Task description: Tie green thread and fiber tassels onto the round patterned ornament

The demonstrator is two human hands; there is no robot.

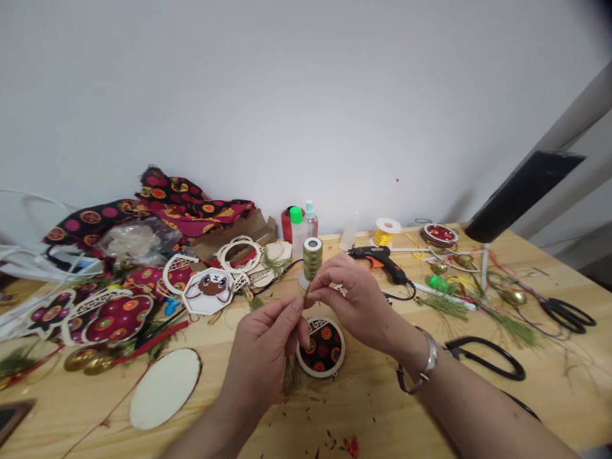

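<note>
My left hand (270,341) is closed around the upper part of an olive-green thread tassel (290,377), whose loose strands hang below the fingers. Close against it, my right hand (351,296) pinches at the tassel's top, where thin green thread seems to run between the fingertips; the fingers hide most of it. Just beyond both hands stands a spool of olive-green thread (312,258). Under them lies a round ornament (322,349) with a pale wooden rim and dark, flower-patterned fabric, partly covered by my left fingers.
Patterned fabric (191,201), a sheep-face ornament (209,291) and wooden frames crowd the left. Behind stand a green-capped bottle (297,231) and a glue gun (382,261). On the right are black-handled scissors (492,360), a second pair (568,314) and a black cylinder (523,194). An oval white piece (166,389) lies front left.
</note>
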